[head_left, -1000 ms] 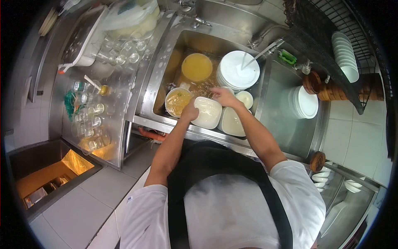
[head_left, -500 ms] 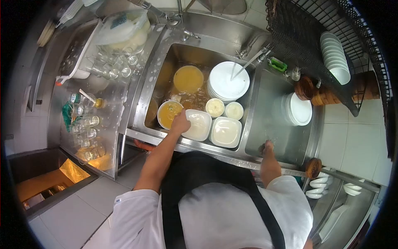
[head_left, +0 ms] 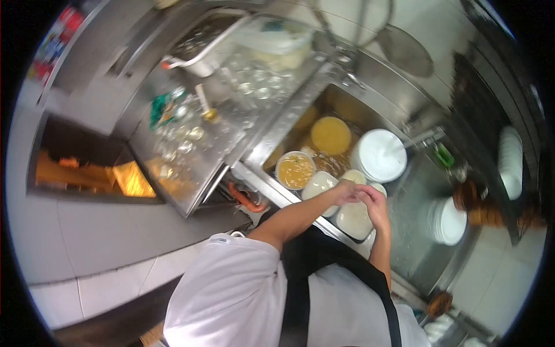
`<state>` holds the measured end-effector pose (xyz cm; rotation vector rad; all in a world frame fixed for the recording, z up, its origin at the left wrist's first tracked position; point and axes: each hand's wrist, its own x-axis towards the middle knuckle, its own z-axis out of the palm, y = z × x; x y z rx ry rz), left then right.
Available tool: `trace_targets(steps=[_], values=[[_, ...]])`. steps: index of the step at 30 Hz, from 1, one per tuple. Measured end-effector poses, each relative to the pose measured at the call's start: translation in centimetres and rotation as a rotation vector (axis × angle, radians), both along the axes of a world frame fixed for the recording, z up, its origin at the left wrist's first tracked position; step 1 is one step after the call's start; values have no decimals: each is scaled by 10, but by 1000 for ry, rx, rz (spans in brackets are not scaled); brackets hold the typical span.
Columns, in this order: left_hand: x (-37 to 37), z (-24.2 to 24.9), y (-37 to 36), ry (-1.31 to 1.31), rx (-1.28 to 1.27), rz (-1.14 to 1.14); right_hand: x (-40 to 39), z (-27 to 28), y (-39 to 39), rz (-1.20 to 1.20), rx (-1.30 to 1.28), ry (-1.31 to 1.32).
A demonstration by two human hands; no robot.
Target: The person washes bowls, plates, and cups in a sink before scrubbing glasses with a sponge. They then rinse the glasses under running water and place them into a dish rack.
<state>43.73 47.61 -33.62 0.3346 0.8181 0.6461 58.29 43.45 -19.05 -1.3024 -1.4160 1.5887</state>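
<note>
My left hand (head_left: 347,192) and my right hand (head_left: 374,203) meet at the fingers above the left sink basin (head_left: 404,107). Their fingers are curled in; blur and overlap hide whatever is between them. Beneath are two square white bowls, the nearer one (head_left: 354,221) and the left one (head_left: 319,185), both holding pale liquid. Two small round bowls are partly covered by my hands. Left of them is a round bowl of orange-yellow liquid with bits (head_left: 295,170). Behind stands a round container of yellow liquid (head_left: 330,135), beside a stack of white plates (head_left: 381,155) under a tap.
The right basin (head_left: 413,225) holds water and a white plate stack (head_left: 452,221). Glasses (head_left: 263,92) and jars (head_left: 185,136) stand on the steel drainboard to the left. A dark rack (head_left: 483,110) with stacked white bowls (head_left: 510,165) overhangs the right side.
My left hand has left the orange-yellow bowl's rim. My right hand has risen from the right basin, and both hands are together over the bowls. The view has turned left.
</note>
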Motion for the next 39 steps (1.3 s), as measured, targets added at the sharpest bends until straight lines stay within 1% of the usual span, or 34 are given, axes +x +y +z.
trace_targets(steps=[2, 4, 6, 8, 9, 10, 11, 12, 14, 16, 19, 21, 22, 23, 26, 28, 30, 33, 35, 36, 37, 39], values=[[-22, -18, 21, 508, 306, -62, -20, 0, 7, -43, 143, -195], [-56, -8, 27, 789, 465, 3, -27, -10, 7, -38, 135, -256], [-118, 42, 24, 825, 520, 211, -28, -22, 3, -4, 132, -329], [-182, 42, 27, 987, 647, 453, -23, -30, -5, 62, 131, -410], [-215, 60, 22, 1075, 573, 527, -18, -37, -7, 75, 99, -443], [-250, 53, 21, 1180, 604, 684, -15, -45, -9, 85, 68, -475], [-288, 58, 20, 1340, 564, 730, -16, -48, -10, 92, 36, -507], [-325, 62, 19, 1440, 567, 790, -18, -46, -11, 97, 26, -510], [-376, 126, 14, 1733, 535, 848, -29, -45, -5, 104, 11, -514], [-427, 152, 28, 1848, 552, 859, -52, -42, 8, 121, 58, -487], [-477, 169, 59, 1961, 522, 827, -100, -32, 34, 132, 112, -427], [-496, 181, 75, 2052, 406, 515, -147, -18, 51, 179, 178, -379], [-505, 186, 82, 2086, 344, 354, -177, -5, 60, 204, 208, -356], [-514, 188, 86, 2068, 349, 226, -207, 11, 69, 270, 223, -355], [-530, 192, 95, 1939, 327, 87, -301, 43, 104, 457, 321, -292], [-534, 191, 93, 1902, 384, 105, -372, 64, 130, 499, 430, -273], [-527, 188, 90, 1860, 393, 147, -441, 54, 161, 399, 310, -145], [-512, 167, 87, 1820, 485, 460, -525, 44, 198, 294, 267, -97], [-504, 160, 82, 1772, 533, 632, -548, 40, 220, 372, 455, -192], [-498, 160, 80, 1684, 536, 752, -558, 41, 231, 406, 551, -238], [-492, 159, 76, 1594, 539, 868, -562, 62, 229, 372, 587, -215], [-486, 142, 78, 1441, 500, 1064, -570, 111, 223, 267, 645, -44]])
